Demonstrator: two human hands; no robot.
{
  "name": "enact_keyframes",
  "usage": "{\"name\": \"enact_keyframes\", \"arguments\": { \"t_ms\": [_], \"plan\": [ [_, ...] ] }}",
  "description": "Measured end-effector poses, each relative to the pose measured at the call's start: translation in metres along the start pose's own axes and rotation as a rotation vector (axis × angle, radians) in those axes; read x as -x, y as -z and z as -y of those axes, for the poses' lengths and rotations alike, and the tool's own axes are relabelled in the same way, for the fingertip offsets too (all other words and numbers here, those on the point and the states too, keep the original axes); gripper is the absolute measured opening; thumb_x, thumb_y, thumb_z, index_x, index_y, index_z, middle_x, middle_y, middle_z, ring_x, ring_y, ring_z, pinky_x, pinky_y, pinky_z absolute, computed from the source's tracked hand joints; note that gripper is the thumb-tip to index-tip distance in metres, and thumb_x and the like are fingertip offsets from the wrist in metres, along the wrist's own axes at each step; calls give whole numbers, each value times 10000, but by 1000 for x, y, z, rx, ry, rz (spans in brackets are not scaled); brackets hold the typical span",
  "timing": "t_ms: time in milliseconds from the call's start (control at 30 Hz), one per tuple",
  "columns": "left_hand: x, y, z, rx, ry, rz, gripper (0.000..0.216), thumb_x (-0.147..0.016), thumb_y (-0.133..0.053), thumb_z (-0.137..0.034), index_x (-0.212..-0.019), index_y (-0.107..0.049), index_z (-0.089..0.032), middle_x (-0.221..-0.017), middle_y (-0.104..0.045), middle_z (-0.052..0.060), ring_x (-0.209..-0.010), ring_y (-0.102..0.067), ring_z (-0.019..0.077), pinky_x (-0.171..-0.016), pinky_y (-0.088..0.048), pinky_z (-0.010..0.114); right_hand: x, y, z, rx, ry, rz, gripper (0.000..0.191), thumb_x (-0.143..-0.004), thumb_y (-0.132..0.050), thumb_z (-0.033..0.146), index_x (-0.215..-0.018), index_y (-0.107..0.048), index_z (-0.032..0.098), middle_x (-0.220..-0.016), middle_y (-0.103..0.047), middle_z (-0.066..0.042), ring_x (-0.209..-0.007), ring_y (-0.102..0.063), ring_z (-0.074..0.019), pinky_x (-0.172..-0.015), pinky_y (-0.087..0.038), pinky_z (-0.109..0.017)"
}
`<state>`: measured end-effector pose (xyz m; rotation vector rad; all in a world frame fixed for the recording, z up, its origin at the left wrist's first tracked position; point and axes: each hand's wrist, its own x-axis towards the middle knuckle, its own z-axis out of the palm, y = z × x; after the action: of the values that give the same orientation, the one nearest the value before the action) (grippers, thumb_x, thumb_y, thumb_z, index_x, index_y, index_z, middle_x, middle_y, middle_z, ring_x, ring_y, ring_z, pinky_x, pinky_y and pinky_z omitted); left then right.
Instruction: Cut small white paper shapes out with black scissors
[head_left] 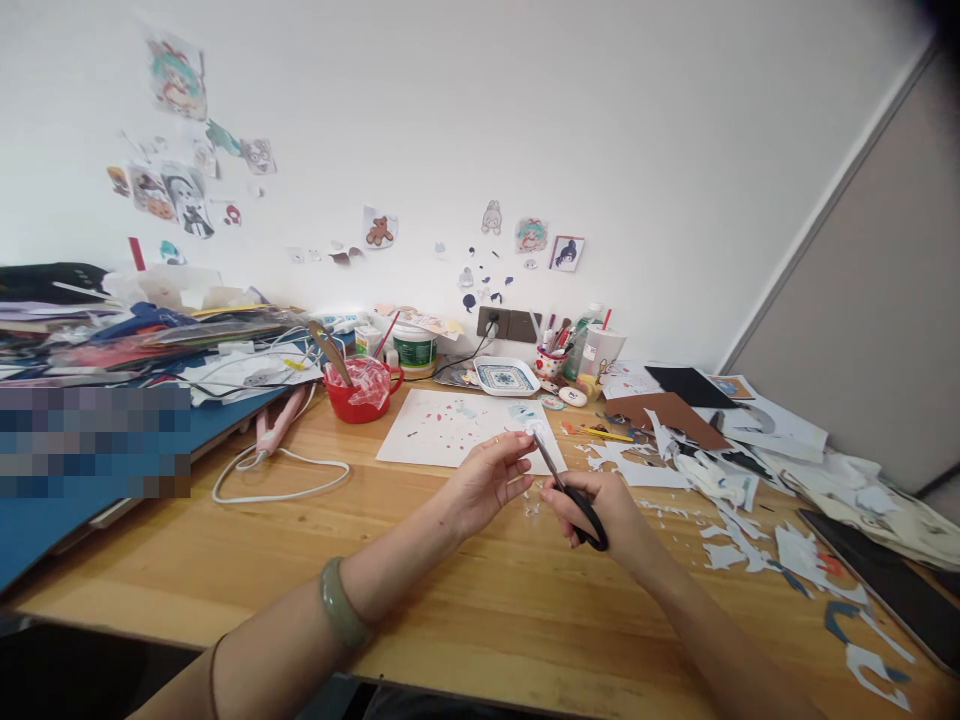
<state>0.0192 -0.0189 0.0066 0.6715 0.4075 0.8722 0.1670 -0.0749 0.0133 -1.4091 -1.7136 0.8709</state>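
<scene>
Paper cutout point(537, 430) — small, white, held above wooden desk point(480, 620), pinched between thumb and fingertips of left hand point(487, 482). Scissors point(574, 495) just right of it, blade tips meeting cutout's lower edge. Black loops gripped in right hand point(613, 510), fingers curled tight. Paper scraps point(720, 520) strewn farther right.

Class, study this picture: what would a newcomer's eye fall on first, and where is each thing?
At the centre, the right hand holds black-handled scissors against a small paper piece pinched in the left hand. White paper scraps litter the wooden table to the right, and a red bowl stands at the back, below cartoon cut-outs stuck on the wall.
</scene>
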Motion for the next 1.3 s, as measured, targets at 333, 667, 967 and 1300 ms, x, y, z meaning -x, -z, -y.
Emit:
{"name": "enact_keyframes", "arguments": {
  "t_ms": [333, 667, 967, 1300],
  "plan": [
    [0, -2, -1, -60, -52, -38, 182, -616, -660, -207, -782, -607, -155, -816, -565, -6, -595, -484, 35, -557, -416, 156, -1, -1, -1, -4, -31, -1, 262, -719, -484, 389, -607, -530, 156, -387, -444, 56, -321, -426, -61, -320, -333, -158],
    [-2, -1, -2, -133, -112, -97, 183, -584, -673, -228, -731, -618, -133, -785, -581, 21, -581, -476, 49, -583, -419, 185, -2, -1, -3, 4, -35, 5, 254, -712, -486, 391, -636, -544, 155, -384, -451, 52, -312, -432, -66, -306, -331, -159],
    [-2, -2, -2, -195, -157, -138, 198, -558, -683, -252, -706, -626, -135, -766, -566, 23, -610, -467, 65, -583, -419, 198, 0, 1, 2, 7, -21, 25, 236, -730, -485, 367, -637, -545, 158, -396, -457, 57, -329, -437, -60, -319, -322, -147],
    [-2, -2, -3, -248, -205, -161, 225, -534, -689, -283, -689, -626, -133, -730, -553, 28, -633, -461, 82, -591, -408, 214, 0, 1, -1, 6, -36, 28, 253, -722, -484, 385, -636, -551, 156, -386, -462, 50, -314, -448, -70, -307, -311, -154]
  ]
}}
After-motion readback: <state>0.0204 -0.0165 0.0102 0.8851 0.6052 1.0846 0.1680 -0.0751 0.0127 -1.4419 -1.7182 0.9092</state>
